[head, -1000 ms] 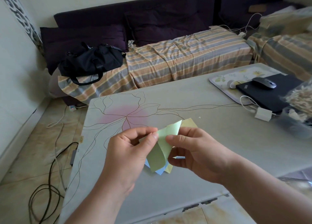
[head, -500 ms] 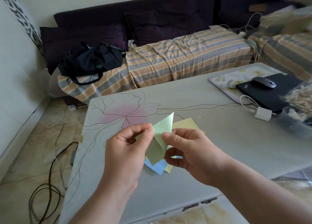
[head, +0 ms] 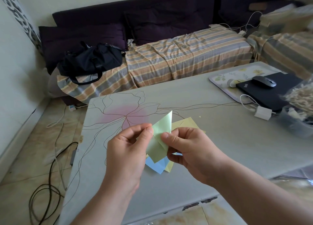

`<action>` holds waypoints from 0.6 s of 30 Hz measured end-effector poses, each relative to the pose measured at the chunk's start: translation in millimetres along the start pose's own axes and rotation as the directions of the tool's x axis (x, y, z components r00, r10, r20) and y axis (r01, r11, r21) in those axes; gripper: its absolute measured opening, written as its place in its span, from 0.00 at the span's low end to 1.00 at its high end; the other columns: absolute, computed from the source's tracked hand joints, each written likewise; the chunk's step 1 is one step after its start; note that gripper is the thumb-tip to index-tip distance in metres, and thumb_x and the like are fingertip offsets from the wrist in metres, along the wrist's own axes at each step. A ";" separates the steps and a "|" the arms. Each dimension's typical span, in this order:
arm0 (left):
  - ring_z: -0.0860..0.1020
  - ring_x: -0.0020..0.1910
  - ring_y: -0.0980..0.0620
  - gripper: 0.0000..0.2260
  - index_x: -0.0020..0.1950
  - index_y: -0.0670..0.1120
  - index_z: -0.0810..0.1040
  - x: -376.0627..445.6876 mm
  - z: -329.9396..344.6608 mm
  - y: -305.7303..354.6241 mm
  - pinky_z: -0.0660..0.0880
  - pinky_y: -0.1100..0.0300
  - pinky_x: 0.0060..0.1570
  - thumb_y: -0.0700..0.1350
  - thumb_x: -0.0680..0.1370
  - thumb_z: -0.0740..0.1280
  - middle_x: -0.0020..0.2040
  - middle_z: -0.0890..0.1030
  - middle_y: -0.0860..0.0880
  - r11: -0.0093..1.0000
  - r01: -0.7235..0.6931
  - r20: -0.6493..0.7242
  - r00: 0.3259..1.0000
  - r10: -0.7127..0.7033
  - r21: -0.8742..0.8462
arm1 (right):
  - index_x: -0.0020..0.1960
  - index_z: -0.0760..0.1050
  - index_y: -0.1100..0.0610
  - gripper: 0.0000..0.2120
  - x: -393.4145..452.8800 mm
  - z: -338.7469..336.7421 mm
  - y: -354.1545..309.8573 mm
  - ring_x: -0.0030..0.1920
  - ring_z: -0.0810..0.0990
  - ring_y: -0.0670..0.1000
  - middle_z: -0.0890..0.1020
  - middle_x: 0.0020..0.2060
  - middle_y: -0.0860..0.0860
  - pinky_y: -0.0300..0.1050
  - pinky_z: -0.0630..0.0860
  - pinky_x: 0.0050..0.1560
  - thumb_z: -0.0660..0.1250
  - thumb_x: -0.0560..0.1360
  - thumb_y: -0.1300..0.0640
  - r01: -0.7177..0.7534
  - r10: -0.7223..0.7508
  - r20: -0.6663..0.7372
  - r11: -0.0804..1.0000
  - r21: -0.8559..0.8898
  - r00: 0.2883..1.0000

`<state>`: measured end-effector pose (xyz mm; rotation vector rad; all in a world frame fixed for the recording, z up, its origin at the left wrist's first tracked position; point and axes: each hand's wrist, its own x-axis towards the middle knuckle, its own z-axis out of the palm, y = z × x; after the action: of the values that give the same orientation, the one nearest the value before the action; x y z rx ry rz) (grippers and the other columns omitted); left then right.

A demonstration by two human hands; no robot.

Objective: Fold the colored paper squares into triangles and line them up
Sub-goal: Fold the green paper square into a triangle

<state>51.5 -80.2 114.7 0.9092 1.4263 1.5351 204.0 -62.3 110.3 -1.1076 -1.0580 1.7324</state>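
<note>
I hold a light green paper square (head: 160, 136) in the air above the table (head: 228, 140), bent over on itself with one corner pointing up. My left hand (head: 128, 150) pinches its left edge between thumb and fingers. My right hand (head: 189, 150) pinches its right side with thumb on top. Under my hands, a yellow paper square (head: 186, 123) and a blue paper square (head: 156, 166) lie flat on the table, partly hidden.
A floral tray (head: 220, 79), a black laptop (head: 271, 92) with a mouse (head: 264, 81), a white charger (head: 262, 113) and a clear tub of small bits (head: 298, 123) stand at the right. A sofa with a black bag (head: 89, 62) lies beyond. Cables trail on the floor at the left.
The green paper has been bent further over, its loose curl flattening into a pointed flap. Both hands kept their pinch and shifted slightly up.
</note>
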 end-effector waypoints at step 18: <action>0.82 0.37 0.52 0.06 0.44 0.48 0.88 1.2 -0.9 0.5 0.77 0.60 0.33 0.39 0.78 0.74 0.41 0.87 0.49 0.987 0.067 -0.064 0.995 -0.077 -0.143 | 0.43 0.77 0.57 0.17 -5.3 8.0 9.2 0.36 0.79 0.46 0.83 0.32 0.46 0.59 0.79 0.51 0.62 0.84 0.47 0.120 -0.121 0.032 0.837 -0.534 0.992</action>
<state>50.2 -79.5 115.1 0.7184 1.3657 1.6042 196.4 -72.0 105.3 -1.3408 -1.6374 1.3609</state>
